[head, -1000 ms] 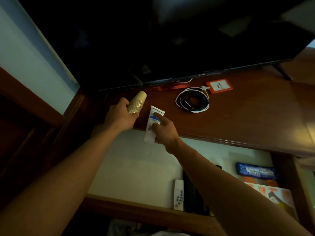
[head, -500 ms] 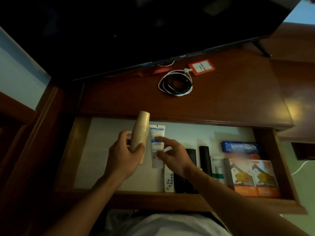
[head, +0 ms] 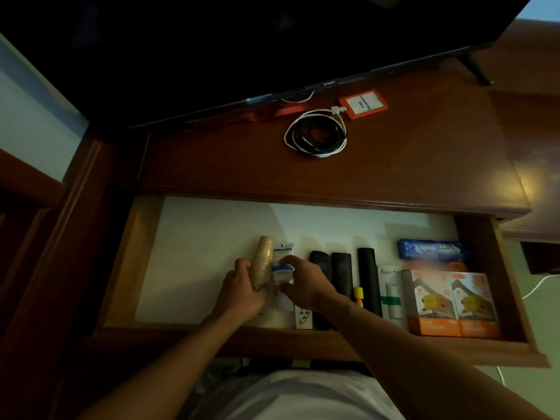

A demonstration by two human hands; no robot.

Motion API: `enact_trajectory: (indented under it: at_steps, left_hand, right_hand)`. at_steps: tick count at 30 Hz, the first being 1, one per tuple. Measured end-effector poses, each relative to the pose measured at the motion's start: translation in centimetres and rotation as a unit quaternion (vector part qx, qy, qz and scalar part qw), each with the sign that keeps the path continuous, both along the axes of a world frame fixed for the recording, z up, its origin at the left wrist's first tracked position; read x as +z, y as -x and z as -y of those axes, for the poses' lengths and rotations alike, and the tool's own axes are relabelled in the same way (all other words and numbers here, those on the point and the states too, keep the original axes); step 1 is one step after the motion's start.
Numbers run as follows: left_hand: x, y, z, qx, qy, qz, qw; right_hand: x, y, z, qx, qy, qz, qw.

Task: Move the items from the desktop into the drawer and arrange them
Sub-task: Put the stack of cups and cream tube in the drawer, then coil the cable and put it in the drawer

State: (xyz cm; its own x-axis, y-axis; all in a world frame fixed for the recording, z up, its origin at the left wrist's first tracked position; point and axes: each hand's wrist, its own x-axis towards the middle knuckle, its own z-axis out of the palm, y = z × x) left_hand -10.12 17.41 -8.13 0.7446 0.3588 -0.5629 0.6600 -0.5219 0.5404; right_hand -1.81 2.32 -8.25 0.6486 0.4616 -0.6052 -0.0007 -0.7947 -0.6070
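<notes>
Both hands dropped into the drawer (head: pixel 121 262): my left hand (head: pixel 242 291) grips the cup stack (head: pixel 263 262), my right hand (head: pixel 303 281) pinches the tube (head: pixel 281 254), lining them beside the remotes (head: pixel 341 268). Cable (head: pixel 315 136) and badge (head: pixel 362 104) remain on the desktop (head: pixel 424 165).

The left hand (head: pixel 242 291) is gripping a tan stack of nested paper cups (head: pixel 263 262) over the open wooden drawer (head: pixel 303 344); the right hand (head: pixel 306 283) is pinching a white tube with blue print (head: pixel 283 259) just beside the cups; dark remote controls (head: pixel 341 274) are lying in a row to the right, next to two orange-and-white cardboard boxes (head: pixel 451 301) and a blue wrapped packet (head: pixel 433 249); on the dark brown wooden table (head: pixel 212 165) a coiled black-and-white cable (head: pixel 315 136) is lying near an orange card holder (head: pixel 363 104), under a black television (head: pixel 242 40).
</notes>
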Motion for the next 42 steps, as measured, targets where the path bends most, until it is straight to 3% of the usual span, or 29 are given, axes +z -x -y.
enact_trajectory:
  at_steps: [9,13,18,30,42]
  left_hand:
    - [-0.9,0.1,-0.7,-0.031,-0.006,-0.041,0.999]
    - [-0.7,-0.5,-0.9,-0.017,-0.033,-0.031,0.999]
    - [-0.7,-1.6,-1.0,-0.003,0.017,-0.017,1.0]
    - [-0.6,-1.1,-0.9,-0.017,0.043,-0.044,0.998]
    - [-0.3,-1.1,-1.2,-0.058,0.049,-0.068,0.995]
  right_hand:
    - [-0.4,-0.8,-1.3,0.111,0.101,0.056,0.987]
    - [-0.4,-1.2,-1.3,0.088,0.137,0.101,0.981]
    - [-0.6,-2.2,-1.9,0.052,0.116,0.154,0.98]
    - [-1.4,-2.0,-0.9,0.155,0.144,0.126,0.969]
    - [-1.3,-2.1,-0.5,0.145,0.134,0.111,0.974]
